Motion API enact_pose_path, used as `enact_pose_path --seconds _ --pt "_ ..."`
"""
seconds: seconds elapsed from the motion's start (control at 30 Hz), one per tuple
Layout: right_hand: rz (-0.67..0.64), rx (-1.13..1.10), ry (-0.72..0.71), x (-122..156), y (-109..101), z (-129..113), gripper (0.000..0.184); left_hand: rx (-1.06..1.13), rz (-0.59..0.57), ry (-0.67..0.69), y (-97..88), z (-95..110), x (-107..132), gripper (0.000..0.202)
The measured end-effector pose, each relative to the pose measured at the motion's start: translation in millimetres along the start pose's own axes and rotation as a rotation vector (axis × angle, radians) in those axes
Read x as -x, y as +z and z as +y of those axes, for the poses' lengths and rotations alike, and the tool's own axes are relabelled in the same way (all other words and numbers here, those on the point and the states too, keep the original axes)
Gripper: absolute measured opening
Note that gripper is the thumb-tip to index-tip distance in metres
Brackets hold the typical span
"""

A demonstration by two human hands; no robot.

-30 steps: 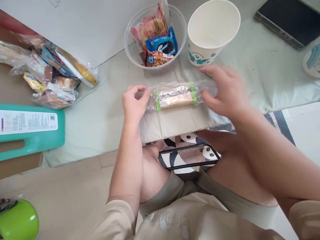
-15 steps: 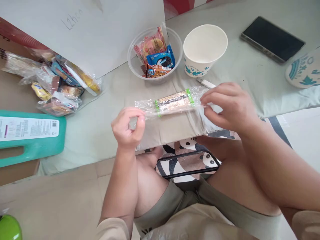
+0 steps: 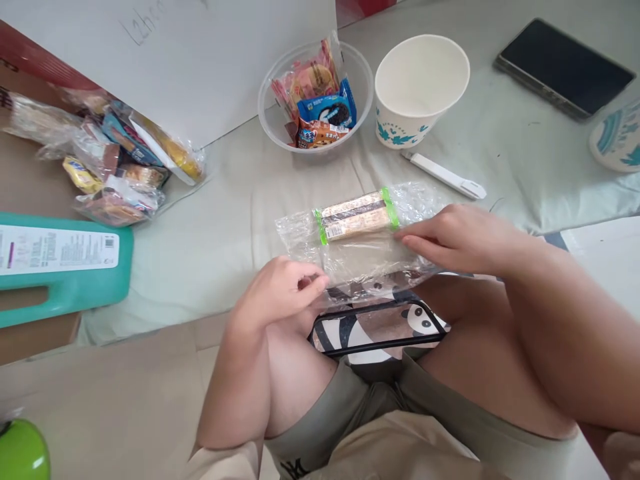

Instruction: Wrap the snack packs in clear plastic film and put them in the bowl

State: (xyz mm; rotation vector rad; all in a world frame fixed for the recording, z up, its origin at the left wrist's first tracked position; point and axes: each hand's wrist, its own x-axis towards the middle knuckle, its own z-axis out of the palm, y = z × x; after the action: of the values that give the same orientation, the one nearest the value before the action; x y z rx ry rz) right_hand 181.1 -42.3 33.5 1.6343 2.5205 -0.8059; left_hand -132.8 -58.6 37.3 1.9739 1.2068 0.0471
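- Pinching the near edge of the clear film (image 3: 300, 235) between thumb and forefinger, the left hand (image 3: 275, 290) sits low, by the near edge of the desk (image 3: 215, 200).
- Right hand (image 3: 465, 239): fingers close together over the film, beside the right end of the green-ended packet (image 3: 357, 217); whether they grip it cannot be told.
- Green-ended packet: between the hands and farther forward, on or within the film (which of these is unclear).
- Change: the left hand has drawn toward the body; the film, narrower half a second ago, now reaches past the desk edge. This suggests spreading rather than tightening.
- Beyond: the white cutter (image 3: 445, 175), now fully exposed, near the paper cup (image 3: 400, 127); beside that, the plastic bowl (image 3: 369, 87).
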Motion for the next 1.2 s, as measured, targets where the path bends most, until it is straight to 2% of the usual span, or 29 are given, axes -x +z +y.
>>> enact_pose_path --seconds 0.1,0.17,0.2,0.27,0.33,0.37,0.4,0.5,0.57,0.6,0.7,0.8,0.93,1.07,1.2 --pt "-0.072 0.173 0.132 0.4 -1.6 -2.2 0.046 -0.003 -0.148 -0.066 -1.3 4.9 0.2 0.046" --pt "-0.032 0.237 0.184 -0.3 -2.3 -4.3 0.051 0.067 -0.101 -0.034 -0.8 5.7 -0.7 0.041" --pt "-0.015 0.252 0.193 -0.8 -2.3 -5.5 0.054 0.103 -0.005 -0.005 0.0 4.9 -2.1 0.035" --pt "0.015 0.256 0.202 -2.1 -1.5 -7.7 0.058 0.115 0.294 0.066 2.2 1.2 -7.3 0.019" --pt "0.053 0.23 0.217 -3.4 -0.8 -9.6 0.061 0.008 0.56 0.155 4.4 -3.5 -14.9 0.007" --pt "0.074 0.204 0.224 -3.8 -0.9 -10.3 0.062 -0.078 0.627 0.189 5.4 -5.6 -18.8 0.012" --pt "0.093 0.168 0.226 -4.0 -1.6 -11.0 0.061 -0.167 0.64 0.207 6.3 -7.3 -22.4 0.022" --pt "0.151 0.026 0.22 -3.6 -6.2 -13.4 0.059 -0.328 0.517 0.184 7.9 -10.0 -28.3 0.048" --pt "0.186 -0.078 0.245 -3.9 -9.8 -15.3 0.055 -0.342 0.469 0.158 8.4 -11.1 -28.8 0.051" --pt "0.202 -0.126 0.281 -4.8 -10.8 -16.0 0.05 -0.337 0.48 0.152 8.6 -12.0 -28.8 0.05" --pt "0.199 -0.293 0.429 -12.2 -8.1 -15.5 0.035 -0.314 0.602 0.153 9.8 -16.8 -31.3 0.035" --pt "0.202 -0.496 0.531 -23.4 0.5 -10.6 0.041 -0.254 0.744 0.223 11.9 -23.2 -38.7 0.01" --pt "0.352 -0.758 0.575 -30.5 5.6 -7.4 0.034 -0.089 0.884 0.267 13.1 -28.7 -47.4 0.011" --pt "0.441 -0.992 0.542 -31.4 8.8 -8.9 0.036 0.107 0.912 0.218 12.5 -31.6 -51.0 0.01" --pt "0.577 -0.967 0.341 -42.0 24.8 -5.4 0.04 0.35 0.948 0.02 10.5 -35.8 -62.9 0.005"
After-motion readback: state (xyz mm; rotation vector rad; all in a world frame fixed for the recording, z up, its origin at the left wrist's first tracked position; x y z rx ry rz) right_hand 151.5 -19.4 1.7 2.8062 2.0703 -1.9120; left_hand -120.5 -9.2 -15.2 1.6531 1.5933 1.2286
